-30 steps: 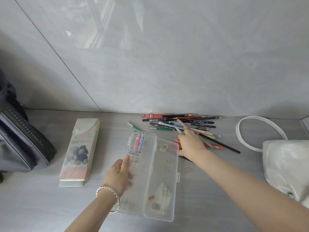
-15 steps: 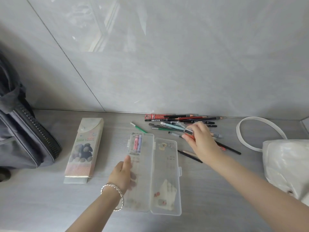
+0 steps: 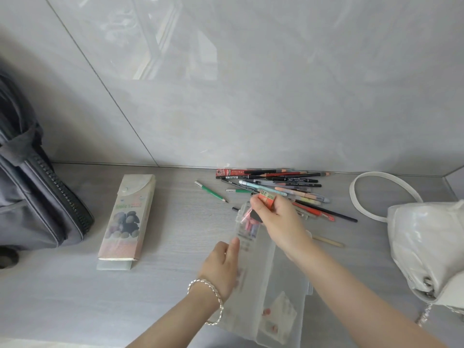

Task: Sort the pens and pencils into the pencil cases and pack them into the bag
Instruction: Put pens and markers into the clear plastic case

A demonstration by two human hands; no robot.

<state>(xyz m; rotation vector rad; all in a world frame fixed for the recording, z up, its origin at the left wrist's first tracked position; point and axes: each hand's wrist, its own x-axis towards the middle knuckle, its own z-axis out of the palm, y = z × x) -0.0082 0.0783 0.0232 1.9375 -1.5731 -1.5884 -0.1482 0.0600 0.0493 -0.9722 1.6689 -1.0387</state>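
One 2B box (image 3: 267, 199): off the pile (image 3: 288, 187) at 1 o'clock, now over clear case (image 3: 283, 285) — ready to drop in
Right hand (image 3: 281, 222): pinching it
Left hand (image 3: 221, 267): gripping case edge

Prob. home: grey wood-look counter (image 3: 62, 297), glossy wall tiles (image 3: 276, 96), backpack (image 3: 30, 197) & handbag (image 3: 426, 247).
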